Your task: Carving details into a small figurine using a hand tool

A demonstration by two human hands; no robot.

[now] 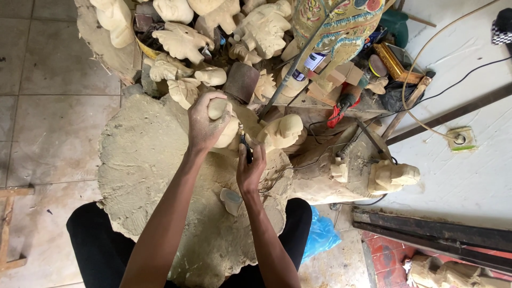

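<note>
My left hand grips a pale unpainted wooden carving and steadies it on a dusty wood block in front of me. My right hand is closed around a slim black rotary tool, its tip touching the carving just right of my left hand. A second pale carved figure lies beside the tool to the right. A small whitish cup sits on the block near my right wrist.
A heap of unpainted carvings and a painted carved mask crowd the far side. Another pale figure lies at right. Cables run to a floor socket. A blue plastic bag lies by my knee.
</note>
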